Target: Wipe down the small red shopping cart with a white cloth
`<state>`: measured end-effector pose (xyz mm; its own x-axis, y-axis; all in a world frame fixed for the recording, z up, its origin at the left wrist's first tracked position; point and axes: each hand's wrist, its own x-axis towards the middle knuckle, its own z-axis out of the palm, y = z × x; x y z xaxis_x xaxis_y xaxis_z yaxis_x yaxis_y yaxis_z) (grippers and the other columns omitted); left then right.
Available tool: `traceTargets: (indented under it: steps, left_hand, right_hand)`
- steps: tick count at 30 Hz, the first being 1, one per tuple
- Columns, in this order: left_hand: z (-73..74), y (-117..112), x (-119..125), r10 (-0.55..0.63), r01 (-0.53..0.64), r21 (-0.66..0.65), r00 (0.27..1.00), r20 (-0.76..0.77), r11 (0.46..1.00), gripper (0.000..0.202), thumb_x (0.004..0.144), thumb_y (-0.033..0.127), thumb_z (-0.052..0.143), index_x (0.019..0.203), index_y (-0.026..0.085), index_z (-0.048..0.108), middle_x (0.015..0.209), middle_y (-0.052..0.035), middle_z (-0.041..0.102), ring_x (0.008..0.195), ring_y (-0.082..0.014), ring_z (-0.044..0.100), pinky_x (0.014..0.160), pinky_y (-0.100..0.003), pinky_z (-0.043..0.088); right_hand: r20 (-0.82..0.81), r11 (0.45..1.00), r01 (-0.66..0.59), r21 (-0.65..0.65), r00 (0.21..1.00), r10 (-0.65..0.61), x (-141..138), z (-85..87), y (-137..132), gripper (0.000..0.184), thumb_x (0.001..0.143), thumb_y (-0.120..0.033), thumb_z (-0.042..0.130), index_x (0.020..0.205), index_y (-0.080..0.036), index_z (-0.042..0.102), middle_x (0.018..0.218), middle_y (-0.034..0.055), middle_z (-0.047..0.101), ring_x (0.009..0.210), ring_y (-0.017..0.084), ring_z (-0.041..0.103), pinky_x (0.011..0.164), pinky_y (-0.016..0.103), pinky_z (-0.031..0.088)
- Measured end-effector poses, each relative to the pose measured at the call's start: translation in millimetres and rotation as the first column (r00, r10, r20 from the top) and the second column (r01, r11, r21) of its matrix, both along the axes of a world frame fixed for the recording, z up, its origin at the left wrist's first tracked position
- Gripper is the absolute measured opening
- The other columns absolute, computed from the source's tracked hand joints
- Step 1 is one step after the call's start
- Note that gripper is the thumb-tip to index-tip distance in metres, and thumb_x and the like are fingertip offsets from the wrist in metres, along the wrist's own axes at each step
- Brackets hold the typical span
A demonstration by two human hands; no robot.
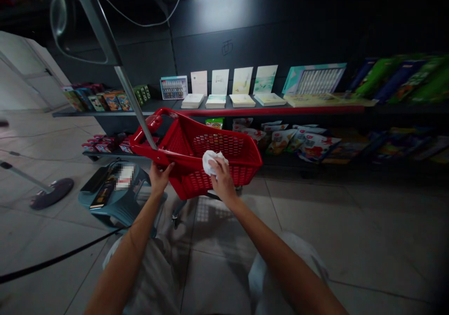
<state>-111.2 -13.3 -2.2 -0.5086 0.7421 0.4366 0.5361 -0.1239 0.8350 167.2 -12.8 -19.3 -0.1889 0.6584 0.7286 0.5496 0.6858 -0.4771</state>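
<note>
A person's left hand (159,177) closes around the near rim of a red plastic shopping basket (213,153) on wheels, while the right hand (221,179), fingers bunched, pinches a crumpled white cloth (212,162) over the basket's mesh side. The cloth appears pressed to the mesh, though the angle makes contact hard to confirm. A long metal pull handle (135,104) rises from the basket toward the camera. Behind it stand low dark shelves (266,110) with a red edge strip, carrying cards, booklets and boxes, with bright snack packets (301,142) on the tier below. Just left of the basket, a teal plastic stool (115,207) holds dark boxes (101,193). Firm pressure from the right hand could send the wheels rolling if the left hand's grip eased, pushing the basket into the shelves or the stool and possibly knocking the boxes to the tile floor (315,231). A black cable (59,256) across the floor could snag a wheel or a foot, and the swinging handle could strike the shelf goods.
</note>
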Motion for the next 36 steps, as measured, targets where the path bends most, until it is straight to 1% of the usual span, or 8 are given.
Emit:
traceTargets:
  steps: [4, 7, 12, 17, 21, 27, 33, 36]
  left_hand:
    - [13.9, -16.3, 11.6, 0.020, -0.065, -0.223, 0.980, -0.197, 0.973, 0.068, 0.069, 0.066, 0.082, 0.115, 0.020, 0.064, 0.092, -0.0110, 0.077, 0.091, -0.0314, 0.075, 0.083, -0.041, 0.057]
    - [15.7, -21.9, 23.1, 0.036, -0.126, -0.328, 0.963, -0.266, 0.936, 0.071, 0.068, 0.071, 0.080, 0.115, 0.020, 0.064, 0.090, -0.0140, 0.077, 0.094, -0.0371, 0.075, 0.083, -0.044, 0.056]
    - [12.1, -19.7, 30.6, 0.004, -0.119, -0.319, 0.941, -0.339, 0.940, 0.069, 0.074, 0.072, 0.074, 0.116, 0.018, 0.061, 0.093, -0.0153, 0.077, 0.093, -0.0374, 0.075, 0.081, -0.043, 0.055]
    - [11.8, -17.0, 22.7, -0.129, 0.032, -0.298, 0.940, -0.315, 0.954, 0.054, 0.080, 0.069, 0.070, 0.101, 0.019, 0.066, 0.086, -0.0117, 0.077, 0.083, -0.0314, 0.076, 0.078, -0.038, 0.055]
    - [10.1, -19.2, 18.9, -0.204, 0.144, -0.242, 0.948, -0.246, 0.960, 0.050, 0.085, 0.065, 0.067, 0.103, 0.019, 0.067, 0.092, -0.0113, 0.078, 0.077, -0.0260, 0.075, 0.077, -0.035, 0.056]
    - [9.2, -27.3, 17.0, -0.353, 0.334, -0.168, 0.930, -0.100, 0.927, 0.058, 0.096, 0.066, 0.047, 0.117, 0.015, 0.066, 0.107, -0.0130, 0.077, 0.093, -0.0254, 0.074, 0.087, -0.036, 0.057]
    - [9.4, -32.1, 21.7, -0.329, 0.305, -0.169, 0.933, -0.143, 0.937, 0.061, 0.098, 0.065, 0.041, 0.124, 0.016, 0.066, 0.117, -0.0142, 0.075, 0.110, -0.0288, 0.071, 0.097, -0.040, 0.054]
    - [5.9, -32.5, 20.1, -0.347, 0.322, -0.176, 0.928, -0.133, 0.930, 0.062, 0.100, 0.064, 0.034, 0.120, 0.016, 0.068, 0.111, -0.0136, 0.075, 0.104, -0.0276, 0.071, 0.093, -0.039, 0.055]
  right_hand:
    - [-0.011, 1.000, 0.000, 0.023, 1.000, 0.001, -33.7, -8.4, -8.2, 0.053, 0.091, -0.005, 0.047, 0.139, -0.024, 0.058, 0.146, 0.0130, 0.048, 0.146, 0.025, 0.040, 0.123, 0.050, 0.037]
    - [-0.010, 0.999, -0.026, 0.046, 1.000, 0.027, -47.5, -12.6, -11.9, 0.053, 0.091, -0.003, 0.048, 0.138, -0.024, 0.060, 0.142, 0.0129, 0.050, 0.144, 0.026, 0.042, 0.122, 0.051, 0.039]
    - [0.070, 0.995, -0.100, -0.012, 0.992, 0.101, -57.4, -15.6, -16.9, 0.053, 0.088, 0.000, 0.051, 0.135, -0.021, 0.063, 0.139, 0.0136, 0.053, 0.140, 0.027, 0.043, 0.121, 0.049, 0.041]
    - [0.230, 0.976, -0.201, -0.077, 0.949, 0.214, -61.0, -28.6, -22.8, 0.049, 0.087, 0.000, 0.054, 0.132, -0.018, 0.064, 0.137, 0.0156, 0.056, 0.139, 0.028, 0.046, 0.118, 0.048, 0.045]
    - [0.228, 0.967, -0.226, -0.122, 0.941, 0.249, -57.8, -34.4, -26.8, 0.054, 0.084, 0.001, 0.056, 0.133, -0.021, 0.064, 0.136, 0.0131, 0.058, 0.137, 0.026, 0.050, 0.114, 0.045, 0.050]
    - [0.014, 0.980, -0.196, -0.035, 0.980, 0.197, -50.2, -9.7, -26.7, 0.059, 0.088, -0.004, 0.056, 0.142, -0.029, 0.060, 0.140, 0.0095, 0.056, 0.138, 0.023, 0.051, 0.120, 0.045, 0.045]
    - [-0.053, 0.977, -0.196, 0.079, 0.978, 0.201, -65.8, 8.6, -30.5, 0.057, 0.097, -0.013, 0.054, 0.151, -0.031, 0.050, 0.145, 0.0106, 0.052, 0.144, 0.024, 0.046, 0.121, 0.046, 0.043]
    - [-0.028, 0.977, -0.201, 0.063, 0.979, 0.204, -76.6, 10.3, -31.3, 0.057, 0.098, -0.017, 0.054, 0.153, -0.033, 0.049, 0.146, 0.0093, 0.052, 0.143, 0.025, 0.046, 0.121, 0.046, 0.043]
